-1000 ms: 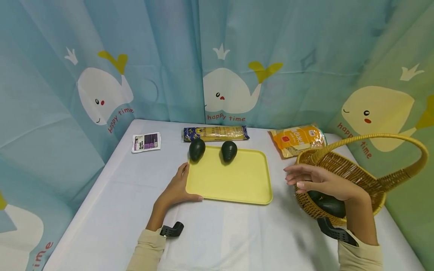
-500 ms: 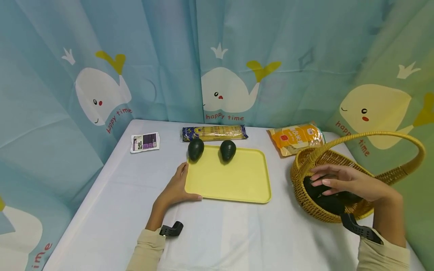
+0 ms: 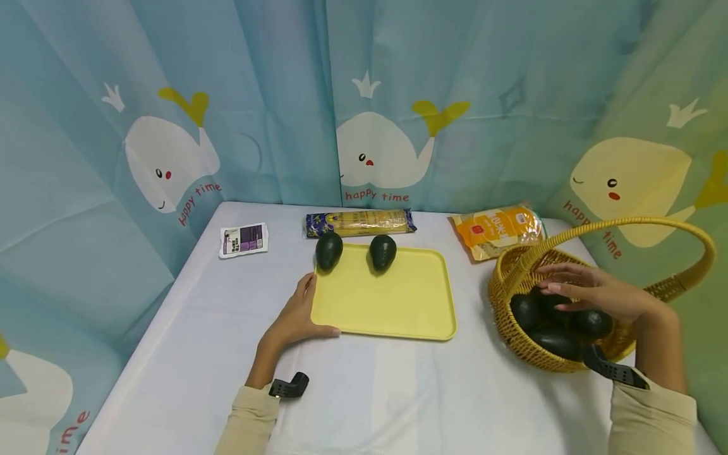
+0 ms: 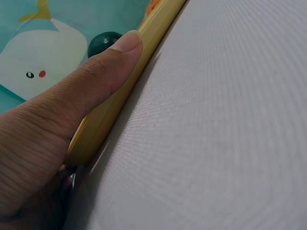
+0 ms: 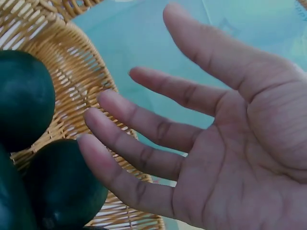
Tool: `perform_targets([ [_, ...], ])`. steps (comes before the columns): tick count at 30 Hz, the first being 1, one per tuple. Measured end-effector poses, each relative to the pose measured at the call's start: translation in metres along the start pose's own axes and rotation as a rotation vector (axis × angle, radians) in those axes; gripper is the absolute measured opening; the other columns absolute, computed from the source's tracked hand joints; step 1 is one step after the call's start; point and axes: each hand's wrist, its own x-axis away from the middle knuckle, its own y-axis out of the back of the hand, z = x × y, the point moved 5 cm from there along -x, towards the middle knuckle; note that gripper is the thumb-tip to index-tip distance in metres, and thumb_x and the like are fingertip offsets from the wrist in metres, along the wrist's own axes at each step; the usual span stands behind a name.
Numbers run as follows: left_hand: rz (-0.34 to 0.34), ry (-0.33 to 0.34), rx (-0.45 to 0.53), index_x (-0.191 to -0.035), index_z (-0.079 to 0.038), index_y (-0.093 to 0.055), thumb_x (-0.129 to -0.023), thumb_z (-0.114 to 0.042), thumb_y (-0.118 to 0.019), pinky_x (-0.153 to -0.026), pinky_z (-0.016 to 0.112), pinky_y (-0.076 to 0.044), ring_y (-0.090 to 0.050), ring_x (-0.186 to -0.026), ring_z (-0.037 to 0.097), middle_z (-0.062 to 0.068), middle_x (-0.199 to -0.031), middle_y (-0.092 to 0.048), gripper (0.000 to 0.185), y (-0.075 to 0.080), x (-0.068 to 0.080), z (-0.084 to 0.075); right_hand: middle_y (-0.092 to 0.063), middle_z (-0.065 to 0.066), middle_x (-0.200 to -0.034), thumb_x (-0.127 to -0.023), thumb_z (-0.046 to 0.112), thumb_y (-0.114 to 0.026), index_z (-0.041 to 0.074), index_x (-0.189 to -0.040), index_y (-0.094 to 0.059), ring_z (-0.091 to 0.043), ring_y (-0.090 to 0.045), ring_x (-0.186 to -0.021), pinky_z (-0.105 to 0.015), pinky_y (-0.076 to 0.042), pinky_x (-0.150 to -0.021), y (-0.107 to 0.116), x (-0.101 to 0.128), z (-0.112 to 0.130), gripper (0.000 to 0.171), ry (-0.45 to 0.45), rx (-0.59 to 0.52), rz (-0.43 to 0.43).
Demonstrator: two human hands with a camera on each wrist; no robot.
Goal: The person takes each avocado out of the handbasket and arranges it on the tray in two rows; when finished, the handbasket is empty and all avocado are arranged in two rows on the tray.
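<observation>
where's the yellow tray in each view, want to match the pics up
Head view: the yellow tray lies mid-table, the left hand at its near left corner.
Left wrist view: only the tray's rim shows, running from lower left to the top, under the thumb.
Right wrist view: the tray is not in it.
Shared landmark: the dark avocado on the tray's far left corner.

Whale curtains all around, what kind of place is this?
Probably a small staged corner, not a real kitchen. Whale curtains hang round a cloth-covered table, and groceries are laid out neatly: avocados in a wicker basket, two more on a yellow tray, and food packets at the back.
</observation>
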Motion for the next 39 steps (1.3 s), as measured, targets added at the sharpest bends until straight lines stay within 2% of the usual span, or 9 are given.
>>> perform_targets([
  [3, -0.006, 0.001, 0.002, -0.158, -0.009, -0.002, -0.058, -0.057, -0.088, -0.114, 0.053, -0.032, -0.025, -0.146, 0.038, 0.012, -0.163, -0.007, 0.140, 0.000, -0.001, 0.000, -0.058, 0.025, -0.127, -0.106, 0.010, -0.038, 0.002, -0.143, -0.038, 0.002, -0.060, -0.112, -0.033, -0.058, -0.083, 0.008, -0.001, -0.005, 0.038, -0.043, 0.011, -0.041],
  [9, -0.001, -0.002, -0.003, -0.158, -0.009, -0.001, -0.059, -0.056, -0.088, -0.114, 0.053, -0.032, -0.025, -0.146, 0.038, 0.012, -0.163, -0.007, 0.140, -0.001, -0.001, -0.001, -0.061, 0.027, -0.116, -0.106, 0.016, -0.041, 0.029, -0.125, -0.052, 0.003, -0.061, -0.106, -0.033, -0.058, -0.084, 0.024, 0.001, -0.020, 0.026, -0.179, -0.079, -0.124],
  [17, 0.000, -0.009, -0.010, -0.158, -0.008, -0.002, -0.060, -0.055, -0.088, -0.114, 0.053, -0.032, -0.026, -0.146, 0.038, 0.012, -0.163, -0.007, 0.139, 0.001, -0.001, -0.002, -0.062, 0.023, -0.106, -0.106, 0.021, -0.042, 0.040, -0.107, -0.058, 0.002, -0.062, -0.100, -0.033, -0.058, -0.084, 0.041, 0.006, -0.037, 0.025, -0.287, -0.152, -0.162],
  [20, 0.003, -0.011, -0.019, -0.158, -0.007, -0.002, -0.060, -0.055, -0.088, -0.114, 0.053, -0.032, -0.024, -0.147, 0.038, 0.013, -0.163, -0.006, 0.138, 0.002, -0.001, -0.002, -0.063, 0.018, -0.107, -0.106, 0.023, -0.043, 0.036, -0.109, -0.058, 0.000, -0.062, -0.101, -0.033, -0.057, -0.087, 0.043, 0.005, -0.043, 0.020, -0.328, -0.173, -0.138],
  [23, 0.005, -0.011, -0.020, -0.158, -0.006, -0.002, -0.061, -0.054, -0.088, -0.114, 0.053, -0.031, -0.023, -0.147, 0.038, 0.013, -0.163, -0.006, 0.138, 0.002, -0.001, -0.002, -0.063, 0.015, -0.109, -0.105, 0.026, -0.045, 0.022, -0.123, -0.054, 0.001, -0.061, -0.102, -0.033, -0.056, -0.089, 0.042, 0.002, -0.047, 0.020, -0.372, -0.169, -0.119],
  [26, 0.008, -0.011, -0.016, -0.158, -0.006, -0.002, -0.061, -0.054, -0.088, -0.114, 0.053, -0.031, -0.023, -0.147, 0.038, 0.014, -0.163, -0.006, 0.138, 0.002, -0.001, -0.001, -0.060, 0.011, -0.114, -0.105, 0.029, -0.045, -0.001, -0.142, -0.036, 0.003, -0.060, -0.102, -0.035, -0.055, -0.092, 0.039, -0.001, -0.049, 0.049, -0.407, -0.148, -0.100],
  [30, 0.007, -0.010, -0.012, -0.158, -0.006, -0.002, -0.060, -0.055, -0.088, -0.114, 0.053, -0.032, -0.024, -0.147, 0.039, 0.014, -0.163, -0.006, 0.139, 0.001, 0.000, 0.000, -0.055, 0.004, -0.125, -0.105, 0.033, -0.042, -0.016, -0.148, -0.015, 0.007, -0.057, -0.102, -0.037, -0.054, -0.095, 0.037, -0.005, -0.050, 0.070, -0.413, -0.085, -0.070],
  [32, 0.005, -0.006, -0.014, -0.158, -0.007, -0.002, -0.060, -0.055, -0.088, -0.114, 0.053, -0.032, -0.024, -0.146, 0.038, 0.014, -0.163, -0.006, 0.139, 0.001, 0.000, -0.001, -0.055, 0.003, -0.126, -0.105, 0.034, -0.043, -0.016, -0.148, -0.016, 0.006, -0.057, -0.102, -0.037, -0.054, -0.095, 0.038, -0.007, -0.052, 0.071, -0.415, -0.064, -0.064],
  [39, 0.000, -0.006, -0.011, -0.157, -0.005, -0.003, -0.060, -0.054, -0.088, -0.113, 0.054, -0.033, -0.026, -0.146, 0.039, 0.014, -0.163, -0.007, 0.138, 0.002, 0.000, -0.004, -0.059, 0.012, -0.111, -0.104, 0.032, -0.046, -0.009, -0.141, -0.038, -0.002, -0.060, -0.101, -0.031, -0.055, -0.089, 0.041, -0.011, -0.059, 0.056, -0.445, -0.054, -0.054],
])
